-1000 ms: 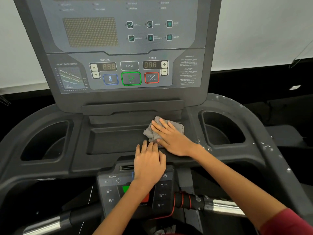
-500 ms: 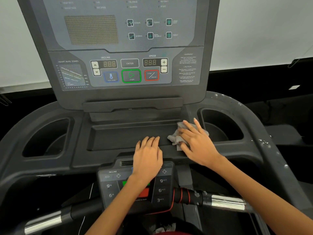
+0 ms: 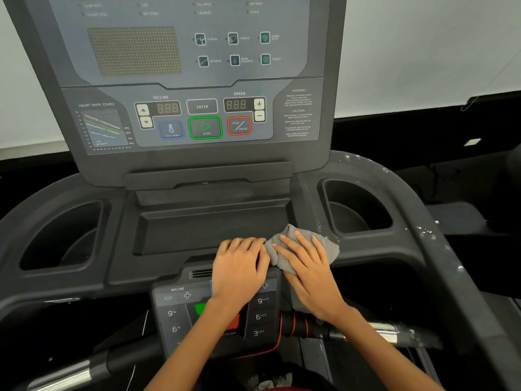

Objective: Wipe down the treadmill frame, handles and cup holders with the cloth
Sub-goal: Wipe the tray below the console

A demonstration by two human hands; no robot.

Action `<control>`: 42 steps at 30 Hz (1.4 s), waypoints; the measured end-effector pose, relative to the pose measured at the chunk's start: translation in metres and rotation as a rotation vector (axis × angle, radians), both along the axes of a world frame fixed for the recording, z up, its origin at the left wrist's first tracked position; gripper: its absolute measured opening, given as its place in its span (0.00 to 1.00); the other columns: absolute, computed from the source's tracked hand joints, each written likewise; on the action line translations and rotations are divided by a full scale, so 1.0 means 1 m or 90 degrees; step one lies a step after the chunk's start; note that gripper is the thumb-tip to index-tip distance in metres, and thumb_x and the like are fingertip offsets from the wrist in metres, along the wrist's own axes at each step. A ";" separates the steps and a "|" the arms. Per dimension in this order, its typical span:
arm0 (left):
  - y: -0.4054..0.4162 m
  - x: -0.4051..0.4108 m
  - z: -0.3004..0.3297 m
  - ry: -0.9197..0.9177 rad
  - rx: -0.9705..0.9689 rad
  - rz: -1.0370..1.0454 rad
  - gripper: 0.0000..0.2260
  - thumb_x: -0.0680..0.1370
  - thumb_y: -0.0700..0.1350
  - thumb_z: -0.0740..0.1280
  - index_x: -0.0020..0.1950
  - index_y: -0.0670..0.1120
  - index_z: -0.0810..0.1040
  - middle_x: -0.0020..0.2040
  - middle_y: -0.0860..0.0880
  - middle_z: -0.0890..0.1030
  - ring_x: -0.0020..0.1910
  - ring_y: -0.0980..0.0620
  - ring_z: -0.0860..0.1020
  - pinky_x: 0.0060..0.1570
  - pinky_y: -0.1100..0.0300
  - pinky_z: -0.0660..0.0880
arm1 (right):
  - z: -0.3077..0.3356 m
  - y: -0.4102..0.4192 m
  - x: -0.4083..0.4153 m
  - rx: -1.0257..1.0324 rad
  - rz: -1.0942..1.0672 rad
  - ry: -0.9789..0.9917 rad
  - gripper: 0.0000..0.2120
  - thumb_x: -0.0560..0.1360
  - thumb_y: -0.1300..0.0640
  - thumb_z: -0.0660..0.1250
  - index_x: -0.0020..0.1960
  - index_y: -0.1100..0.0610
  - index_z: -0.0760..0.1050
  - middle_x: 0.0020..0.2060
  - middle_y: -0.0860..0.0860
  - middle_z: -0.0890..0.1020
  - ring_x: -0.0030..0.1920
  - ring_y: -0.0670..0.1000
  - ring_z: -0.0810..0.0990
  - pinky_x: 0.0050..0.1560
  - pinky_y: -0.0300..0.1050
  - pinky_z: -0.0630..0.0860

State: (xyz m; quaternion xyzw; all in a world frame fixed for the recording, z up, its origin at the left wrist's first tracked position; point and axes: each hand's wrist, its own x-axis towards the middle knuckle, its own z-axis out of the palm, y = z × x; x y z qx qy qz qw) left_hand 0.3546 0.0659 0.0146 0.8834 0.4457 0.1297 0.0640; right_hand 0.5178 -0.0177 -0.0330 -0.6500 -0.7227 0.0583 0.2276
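**Cloth on the front ledge of the tray, right cup holder close by**

The crumpled grey terry cloth [image 3: 306, 246] lies on the front ledge of the dark plastic treadmill console [image 3: 118, 249], at the right end of the shallow rectangular centre tray [image 3: 208, 232]. From the cloth, the deep right cup holder [image 3: 355, 210] is at about 2 o'clock, just beside it, and small white specks sit on the frame between them and further along the curved rim.

The right hand [image 3: 307, 266] lies flat on the cloth, fingers straight and a little spread, pointing to about 11 o'clock; it presses the cloth and does not curl round it. The left hand [image 3: 239, 266] rests just beside, at 9 o'clock from the cloth, palm down with fingers together and straight on the ledge, holding nothing. Its heel covers the upper part of the small grey keypad with incline and speed buttons [image 3: 220, 314].

To do this step well, I think the palm should keep even pressure so the whole cloth stays in contact, and the strokes should overlap along the ledge. The specks near the cup holder probably need a firmer pass, and for the inside of the holder the cloth must be gathered round the fingers. The left hand should be careful not to press the keypad. The chrome and black handle bar [image 3: 389, 334] with its red rings, at 5 o'clock, seems not yet wiped.
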 end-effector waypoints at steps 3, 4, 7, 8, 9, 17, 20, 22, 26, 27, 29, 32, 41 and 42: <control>-0.002 0.005 0.000 0.022 -0.001 0.006 0.16 0.78 0.50 0.56 0.50 0.47 0.83 0.45 0.51 0.84 0.43 0.52 0.81 0.45 0.53 0.75 | 0.000 -0.003 0.015 0.000 0.019 -0.056 0.26 0.78 0.51 0.57 0.76 0.50 0.59 0.75 0.47 0.61 0.77 0.50 0.54 0.76 0.54 0.49; -0.004 0.008 0.000 0.037 -0.005 0.009 0.17 0.78 0.51 0.56 0.50 0.47 0.83 0.45 0.51 0.84 0.43 0.51 0.81 0.44 0.53 0.75 | -0.001 -0.005 0.019 0.002 0.015 -0.058 0.26 0.78 0.51 0.58 0.76 0.50 0.59 0.75 0.48 0.61 0.77 0.50 0.55 0.76 0.55 0.50; -0.008 0.020 0.001 0.073 -0.018 0.001 0.19 0.78 0.51 0.53 0.53 0.46 0.83 0.49 0.49 0.84 0.45 0.49 0.81 0.45 0.51 0.76 | -0.002 -0.013 0.035 0.000 -0.044 -0.037 0.26 0.78 0.49 0.58 0.75 0.51 0.61 0.74 0.50 0.64 0.76 0.49 0.58 0.75 0.57 0.54; -0.009 0.024 0.001 0.073 -0.029 -0.007 0.20 0.78 0.51 0.53 0.54 0.46 0.82 0.52 0.49 0.84 0.47 0.48 0.81 0.46 0.51 0.76 | -0.001 -0.016 0.041 -0.003 -0.076 -0.032 0.25 0.79 0.47 0.56 0.75 0.51 0.62 0.74 0.49 0.65 0.76 0.48 0.58 0.74 0.58 0.55; -0.010 0.030 0.002 0.069 -0.040 -0.018 0.20 0.78 0.52 0.52 0.57 0.47 0.81 0.54 0.48 0.83 0.49 0.48 0.81 0.47 0.50 0.76 | 0.000 -0.017 0.046 -0.004 -0.107 -0.030 0.25 0.80 0.45 0.54 0.75 0.52 0.63 0.74 0.49 0.65 0.75 0.47 0.59 0.75 0.58 0.54; -0.006 0.072 -0.006 0.164 -0.150 -0.120 0.23 0.84 0.50 0.43 0.73 0.44 0.35 0.77 0.45 0.40 0.76 0.47 0.42 0.74 0.43 0.49 | 0.004 0.019 0.062 -0.047 -0.201 -0.080 0.26 0.82 0.44 0.46 0.77 0.52 0.58 0.76 0.48 0.61 0.78 0.46 0.50 0.75 0.61 0.36; 0.003 0.074 -0.003 0.180 -0.185 -0.120 0.25 0.84 0.51 0.44 0.74 0.44 0.34 0.77 0.46 0.37 0.76 0.48 0.37 0.74 0.44 0.41 | 0.005 0.045 0.067 -0.060 -0.207 -0.089 0.27 0.82 0.44 0.43 0.77 0.53 0.58 0.76 0.49 0.62 0.78 0.48 0.49 0.74 0.62 0.34; 0.009 0.075 -0.004 0.157 -0.236 -0.107 0.27 0.83 0.53 0.44 0.75 0.43 0.36 0.77 0.46 0.36 0.75 0.50 0.36 0.74 0.47 0.37 | 0.006 0.060 0.068 -0.059 -0.211 -0.099 0.28 0.81 0.45 0.41 0.77 0.55 0.59 0.75 0.51 0.63 0.78 0.49 0.49 0.74 0.62 0.34; 0.022 0.076 -0.007 0.102 -0.280 -0.085 0.28 0.83 0.54 0.45 0.77 0.42 0.39 0.78 0.45 0.39 0.76 0.51 0.37 0.73 0.51 0.35 | 0.006 0.068 0.062 -0.028 -0.221 -0.039 0.29 0.81 0.45 0.43 0.76 0.58 0.61 0.75 0.53 0.64 0.77 0.50 0.50 0.75 0.58 0.36; 0.022 0.076 -0.007 0.085 -0.277 -0.086 0.27 0.83 0.54 0.46 0.77 0.42 0.41 0.78 0.46 0.41 0.76 0.51 0.38 0.73 0.52 0.36 | 0.006 0.065 0.061 -0.016 -0.215 -0.012 0.28 0.81 0.45 0.44 0.75 0.58 0.63 0.74 0.53 0.65 0.77 0.49 0.53 0.76 0.56 0.40; 0.022 0.073 -0.007 0.050 -0.264 -0.084 0.27 0.83 0.53 0.48 0.78 0.43 0.45 0.78 0.46 0.45 0.76 0.51 0.41 0.73 0.53 0.38 | 0.006 0.056 0.058 0.018 -0.199 0.046 0.26 0.80 0.46 0.49 0.72 0.58 0.67 0.71 0.53 0.70 0.75 0.50 0.60 0.76 0.55 0.50; 0.019 0.072 -0.005 0.038 -0.238 -0.073 0.26 0.83 0.55 0.51 0.77 0.44 0.51 0.78 0.46 0.52 0.77 0.50 0.46 0.75 0.51 0.44 | 0.009 0.038 0.056 0.059 -0.179 0.082 0.22 0.78 0.45 0.56 0.66 0.57 0.73 0.63 0.52 0.76 0.65 0.50 0.71 0.69 0.46 0.62; 0.012 0.068 -0.002 0.041 -0.190 -0.083 0.22 0.83 0.51 0.49 0.77 0.47 0.55 0.76 0.49 0.59 0.76 0.52 0.52 0.75 0.53 0.50 | 0.007 -0.001 0.076 0.046 -0.131 -0.064 0.21 0.78 0.50 0.56 0.69 0.53 0.72 0.68 0.45 0.73 0.74 0.47 0.62 0.75 0.60 0.44; 0.012 0.068 -0.002 0.042 -0.185 -0.082 0.21 0.84 0.50 0.49 0.77 0.47 0.55 0.76 0.49 0.59 0.76 0.52 0.52 0.75 0.53 0.50 | 0.008 0.005 0.078 0.026 -0.139 -0.085 0.22 0.79 0.49 0.53 0.70 0.53 0.70 0.70 0.46 0.71 0.75 0.48 0.59 0.75 0.62 0.41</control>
